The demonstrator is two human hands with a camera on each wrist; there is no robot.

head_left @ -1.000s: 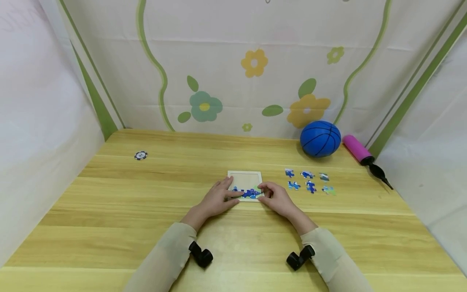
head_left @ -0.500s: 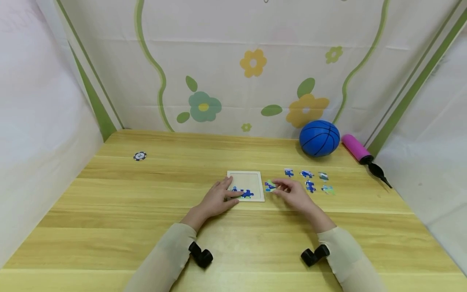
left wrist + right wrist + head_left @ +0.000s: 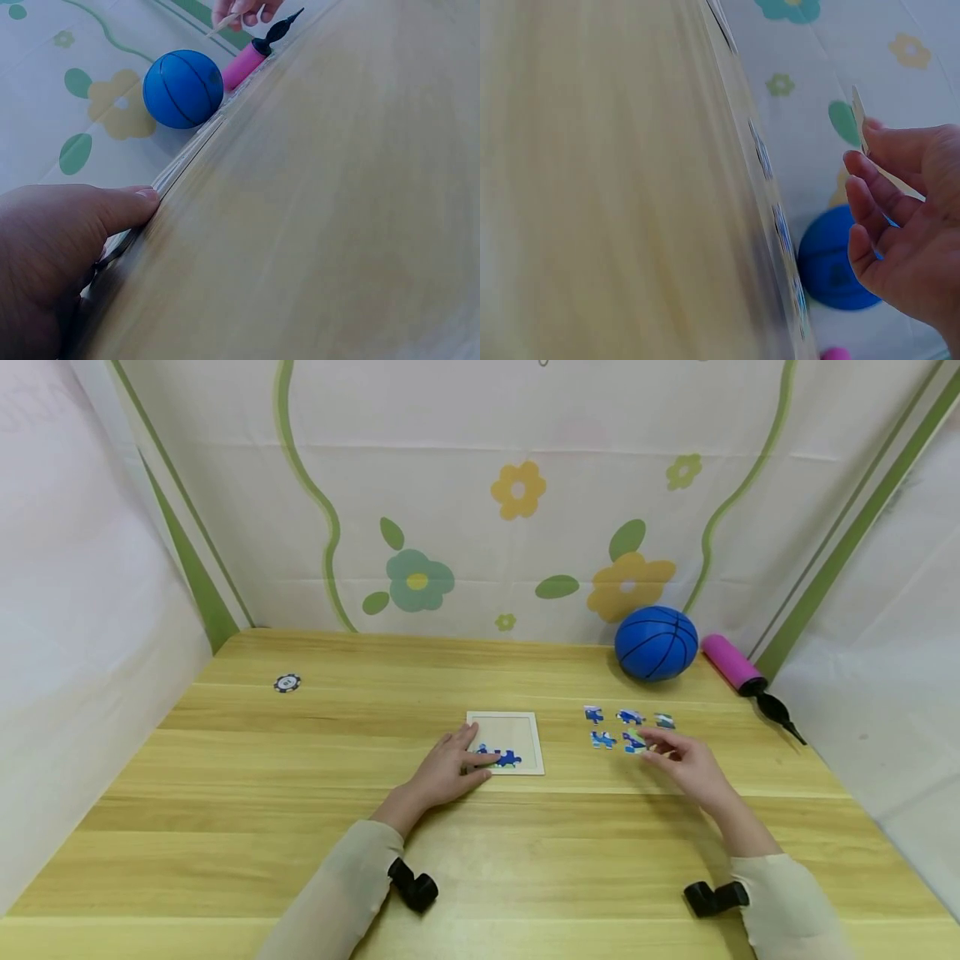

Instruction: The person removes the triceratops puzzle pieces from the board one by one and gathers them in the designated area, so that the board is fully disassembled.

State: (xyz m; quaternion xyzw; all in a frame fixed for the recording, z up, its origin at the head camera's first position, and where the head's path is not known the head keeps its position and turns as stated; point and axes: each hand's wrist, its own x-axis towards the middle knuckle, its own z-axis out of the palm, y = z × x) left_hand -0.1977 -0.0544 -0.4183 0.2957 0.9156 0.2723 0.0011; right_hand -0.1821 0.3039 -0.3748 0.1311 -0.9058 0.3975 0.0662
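Observation:
My left hand [image 3: 442,768] rests with extended fingers on the left side of a pale square puzzle frame [image 3: 537,745]. Blue jigsaw pieces [image 3: 509,758] lie along the frame's lower part, partly under my fingers. Off to the right, my right hand [image 3: 692,770] pinches a blue-and-green jigsaw piece [image 3: 633,741] between thumb and fingertips. The right wrist view shows this piece [image 3: 859,120] edge-on, held above the table. Loose jigsaw pieces lie around it, among them one at the upper left [image 3: 593,715] and one below that [image 3: 603,740]; my right hand and the held piece hide part of the group.
A blue ball [image 3: 656,643] sits at the back right of the wooden table [image 3: 360,693]. Beside it lies a pink hand pump [image 3: 735,666] with a black nozzle. A round black-and-white chip [image 3: 287,682] is at the far left. Flower-patterned cloth surrounds the table.
My right hand has carried the pinched jigsaw piece from the frame's lower right corner rightward, over the loose pieces. My left hand has stayed on the frame.

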